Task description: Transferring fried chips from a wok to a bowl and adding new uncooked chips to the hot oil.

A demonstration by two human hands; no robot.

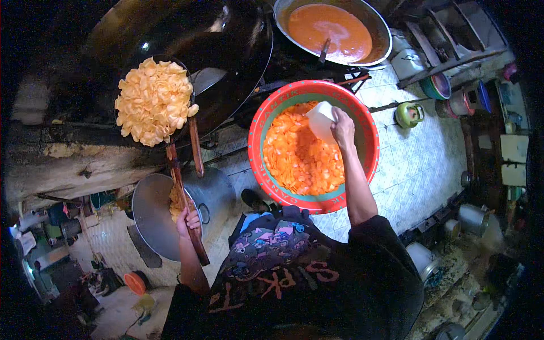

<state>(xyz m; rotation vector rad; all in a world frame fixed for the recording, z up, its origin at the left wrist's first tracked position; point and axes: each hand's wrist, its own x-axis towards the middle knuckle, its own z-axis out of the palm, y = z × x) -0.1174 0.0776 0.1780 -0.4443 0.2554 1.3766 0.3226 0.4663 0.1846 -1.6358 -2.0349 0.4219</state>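
My left hand point(188, 221) grips the wooden handle point(180, 182) of a large skimmer heaped with pale fried chips point(154, 102), which is over the near edge of a big dark wok point(238, 106). Below the handle stands a deep metal pot point(148, 216) with some chips inside. In my right hand point(342, 127) is a whitish plastic scoop or container point(321, 121), held over a red plastic basin point(370, 170). Orange-coated chips point(293, 148) fill much of that basin. A metal ladle with a wooden handle point(196, 148) lies across the wok's rim.
A wide pan of orange liquid point(331, 32) with a handled utensil in it stands beyond the basin. A green gas cylinder point(409, 115) is on the tiled floor at the right, near stacked basins point(436, 87). An orange bowl point(135, 283) lies at the lower left.
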